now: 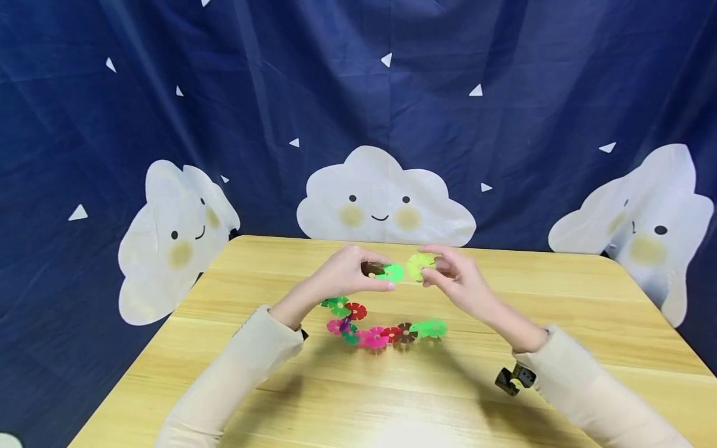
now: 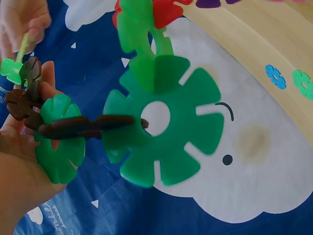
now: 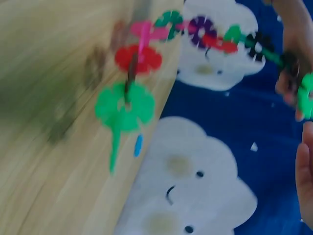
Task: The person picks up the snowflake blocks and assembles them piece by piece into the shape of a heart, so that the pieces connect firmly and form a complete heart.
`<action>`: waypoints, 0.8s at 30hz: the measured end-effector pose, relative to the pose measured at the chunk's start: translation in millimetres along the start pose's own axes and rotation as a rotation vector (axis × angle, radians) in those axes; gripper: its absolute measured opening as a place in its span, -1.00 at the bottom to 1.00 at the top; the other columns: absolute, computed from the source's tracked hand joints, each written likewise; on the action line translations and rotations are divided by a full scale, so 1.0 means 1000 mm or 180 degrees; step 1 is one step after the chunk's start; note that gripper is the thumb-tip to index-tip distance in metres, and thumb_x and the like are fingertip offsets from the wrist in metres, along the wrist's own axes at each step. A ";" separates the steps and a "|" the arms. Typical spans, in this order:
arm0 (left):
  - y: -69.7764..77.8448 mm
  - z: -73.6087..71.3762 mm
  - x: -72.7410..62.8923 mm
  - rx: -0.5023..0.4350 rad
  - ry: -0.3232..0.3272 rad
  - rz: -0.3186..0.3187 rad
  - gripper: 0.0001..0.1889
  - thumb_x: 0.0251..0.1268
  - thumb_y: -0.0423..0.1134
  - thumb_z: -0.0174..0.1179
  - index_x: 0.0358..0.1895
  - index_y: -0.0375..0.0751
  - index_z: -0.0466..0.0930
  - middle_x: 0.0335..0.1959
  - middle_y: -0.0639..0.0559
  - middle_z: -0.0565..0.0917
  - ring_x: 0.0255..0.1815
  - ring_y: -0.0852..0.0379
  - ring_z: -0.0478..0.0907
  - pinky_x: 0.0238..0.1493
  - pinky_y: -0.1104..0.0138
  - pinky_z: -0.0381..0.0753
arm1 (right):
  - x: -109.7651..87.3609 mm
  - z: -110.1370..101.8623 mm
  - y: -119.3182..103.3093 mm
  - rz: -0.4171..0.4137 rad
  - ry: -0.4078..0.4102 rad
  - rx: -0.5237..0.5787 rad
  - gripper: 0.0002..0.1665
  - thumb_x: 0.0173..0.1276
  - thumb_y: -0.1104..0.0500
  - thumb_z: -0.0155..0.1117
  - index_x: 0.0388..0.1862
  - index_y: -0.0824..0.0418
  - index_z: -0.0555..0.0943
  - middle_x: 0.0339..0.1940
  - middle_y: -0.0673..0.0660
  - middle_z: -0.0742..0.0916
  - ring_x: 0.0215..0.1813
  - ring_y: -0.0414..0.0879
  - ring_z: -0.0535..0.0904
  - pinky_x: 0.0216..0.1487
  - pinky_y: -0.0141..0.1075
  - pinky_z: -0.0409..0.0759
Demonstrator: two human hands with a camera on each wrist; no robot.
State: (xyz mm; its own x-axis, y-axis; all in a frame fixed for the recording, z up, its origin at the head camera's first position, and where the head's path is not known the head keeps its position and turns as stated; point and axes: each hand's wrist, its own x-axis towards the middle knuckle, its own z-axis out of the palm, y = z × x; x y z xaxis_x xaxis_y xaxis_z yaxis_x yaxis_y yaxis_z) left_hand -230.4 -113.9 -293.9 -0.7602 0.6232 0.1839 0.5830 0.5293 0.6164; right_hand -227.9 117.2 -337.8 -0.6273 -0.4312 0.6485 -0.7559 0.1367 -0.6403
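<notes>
My left hand [image 1: 355, 269] holds the end of a chain of flower-shaped slotted plastic discs, with a bright green disc [image 1: 394, 273] at its fingertips. Brown discs [image 2: 22, 104] and dark green ones [image 2: 164, 120] follow from that hand. Pinched between the thumb and fingers of my right hand [image 1: 456, 277] is a yellow-green disc [image 1: 417, 266], facing the bright green one. In the left wrist view it appears edge-on, overlapping the bright green disc. The rest of the chain curves below the hands through red, purple, pink [image 1: 376, 338] and brown to green discs [image 1: 430, 328].
Beneath the hands lies a wooden table [image 1: 336, 398]. A loose blue disc [image 2: 275, 77] and a green disc [image 2: 303, 84] rest on it in the left wrist view. Behind its far edge hangs a dark blue curtain [image 1: 336, 93] with white clouds.
</notes>
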 end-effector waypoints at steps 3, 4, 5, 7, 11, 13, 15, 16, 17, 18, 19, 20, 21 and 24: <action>0.001 0.000 0.001 -0.0028 0.0022 0.0062 -0.67 0.03 -0.09 0.33 -0.14 -0.16 0.67 -0.44 0.15 0.68 -0.55 0.29 0.50 -0.49 0.44 0.49 | 0.002 0.005 -0.006 -0.0458 0.0150 -0.0382 -0.54 0.03 0.62 0.19 -0.04 0.44 0.48 -0.70 0.07 0.58 -0.54 -0.15 0.61 -0.47 -0.42 0.57; 0.001 0.001 0.002 -0.0040 0.0026 0.0075 -0.67 0.03 -0.09 0.32 -0.14 -0.16 0.67 -0.44 0.15 0.68 -0.55 0.29 0.50 -0.49 0.44 0.48 | 0.003 0.007 -0.007 -0.0574 0.0200 -0.0486 -0.52 -0.01 0.64 0.21 -0.05 0.42 0.49 -0.72 0.04 0.55 -0.56 -0.14 0.61 -0.47 -0.44 0.56; 0.001 0.001 0.002 -0.0043 0.0033 0.0089 -0.67 0.04 -0.09 0.32 -0.13 -0.16 0.67 -0.44 0.15 0.68 -0.56 0.29 0.49 -0.49 0.45 0.48 | 0.003 0.008 -0.008 -0.0664 0.0235 -0.0551 -0.51 -0.04 0.65 0.22 -0.07 0.41 0.50 -0.72 0.02 0.53 -0.57 -0.13 0.60 -0.47 -0.47 0.55; 0.003 0.001 0.002 -0.0021 0.0046 0.0117 -0.67 0.05 -0.09 0.31 -0.12 -0.17 0.66 -0.44 0.14 0.68 -0.57 0.29 0.47 -0.49 0.46 0.47 | 0.004 0.009 -0.008 -0.0800 0.0298 -0.0645 -0.51 -0.06 0.65 0.24 -0.09 0.41 0.51 -0.73 0.02 0.51 -0.58 -0.13 0.60 -0.46 -0.49 0.55; 0.005 0.003 0.003 0.0056 0.0108 0.0179 -0.69 0.06 -0.10 0.30 -0.14 -0.17 0.66 -0.48 0.15 0.66 -0.60 0.29 0.43 -0.50 0.47 0.45 | 0.004 0.012 -0.008 -0.0964 0.0444 -0.0660 -0.72 0.17 0.45 0.21 -0.10 0.45 0.51 -0.73 0.07 0.54 -0.61 -0.12 0.58 -0.49 -0.48 0.55; 0.005 0.003 0.003 0.0070 0.0163 0.0223 -0.73 0.06 -0.11 0.30 -0.18 -0.16 0.67 -0.56 0.16 0.60 -0.63 0.29 0.38 -0.53 0.48 0.40 | 0.004 0.016 -0.008 -0.1020 0.0533 -0.0664 -0.73 0.26 0.32 0.17 -0.10 0.46 0.51 -0.74 0.08 0.54 -0.63 -0.11 0.57 -0.51 -0.47 0.54; 0.004 0.004 0.001 0.0078 0.0200 0.0254 -0.78 0.07 -0.12 0.30 -0.24 -0.13 0.67 -0.66 0.18 0.52 -0.68 0.30 0.31 -0.58 0.49 0.31 | 0.005 0.021 -0.008 -0.1051 0.0576 -0.0654 -0.70 0.29 0.26 0.14 -0.11 0.47 0.51 -0.75 0.09 0.53 -0.64 -0.10 0.57 -0.54 -0.48 0.53; 0.003 0.004 0.000 0.0062 0.0210 0.0252 -0.78 0.07 -0.13 0.30 -0.24 -0.14 0.67 -0.68 0.18 0.49 -0.69 0.30 0.28 -0.60 0.49 0.28 | 0.006 0.024 -0.008 -0.1052 0.0592 -0.0642 -0.71 0.28 0.28 0.15 -0.11 0.48 0.51 -0.76 0.08 0.53 -0.64 -0.10 0.56 -0.54 -0.48 0.52; 0.002 0.004 -0.001 0.0033 0.0216 0.0258 -0.78 0.08 -0.14 0.30 -0.23 -0.15 0.67 -0.70 0.17 0.47 -0.70 0.30 0.27 -0.60 0.49 0.26 | 0.006 0.026 -0.008 -0.1055 0.0607 -0.0631 -0.73 0.26 0.32 0.17 -0.11 0.49 0.51 -0.77 0.08 0.53 -0.64 -0.10 0.56 -0.55 -0.48 0.52; 0.001 0.003 -0.002 -0.0018 0.0219 0.0253 -0.78 0.08 -0.16 0.30 -0.22 -0.17 0.67 -0.69 0.16 0.48 -0.70 0.30 0.27 -0.61 0.48 0.27 | 0.007 0.028 -0.008 -0.1055 0.0615 -0.0618 -0.73 0.23 0.37 0.19 -0.11 0.49 0.51 -0.77 0.08 0.53 -0.64 -0.10 0.56 -0.55 -0.48 0.51; 0.000 0.003 -0.003 -0.0053 0.0223 0.0244 -0.77 0.08 -0.18 0.30 -0.20 -0.18 0.67 -0.68 0.15 0.50 -0.69 0.29 0.29 -0.60 0.48 0.29 | 0.007 0.030 -0.007 -0.1048 0.0620 -0.0599 -0.73 0.20 0.42 0.20 -0.10 0.49 0.50 -0.76 0.09 0.53 -0.64 -0.10 0.56 -0.55 -0.49 0.51; 0.000 0.003 -0.003 -0.0074 0.0230 0.0236 -0.75 0.08 -0.19 0.30 -0.17 -0.20 0.67 -0.66 0.14 0.53 -0.68 0.29 0.30 -0.60 0.48 0.30 | 0.008 0.031 -0.007 -0.1041 0.0629 -0.0581 -0.71 0.16 0.47 0.20 -0.09 0.49 0.50 -0.75 0.10 0.55 -0.64 -0.10 0.55 -0.55 -0.49 0.50; 0.000 0.002 -0.003 -0.0100 0.0238 0.0226 -0.73 0.08 -0.20 0.30 -0.14 -0.21 0.66 -0.64 0.14 0.55 -0.67 0.29 0.32 -0.59 0.48 0.32 | 0.009 0.032 -0.007 -0.1039 0.0645 -0.0573 -0.68 0.12 0.51 0.21 -0.09 0.48 0.51 -0.74 0.11 0.57 -0.64 -0.10 0.55 -0.55 -0.49 0.50; 0.000 0.000 0.000 -0.0112 0.0245 0.0239 -0.72 0.08 -0.20 0.30 -0.14 -0.23 0.66 -0.62 0.12 0.55 -0.65 0.27 0.34 -0.57 0.47 0.34 | 0.011 0.031 -0.005 -0.1021 0.0655 -0.0575 -0.63 0.07 0.56 0.22 -0.09 0.47 0.51 -0.73 0.11 0.58 -0.64 -0.10 0.54 -0.57 -0.49 0.48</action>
State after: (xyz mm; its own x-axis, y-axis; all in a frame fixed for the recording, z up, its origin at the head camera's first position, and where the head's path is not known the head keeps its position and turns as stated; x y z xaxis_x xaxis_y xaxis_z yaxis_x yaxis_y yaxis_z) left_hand -230.4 -114.1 -294.2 -0.7353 0.6135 0.2880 0.6297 0.4614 0.6250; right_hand -225.0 83.8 -339.8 -0.3652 -0.2926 0.8837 -0.9282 0.1866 -0.3219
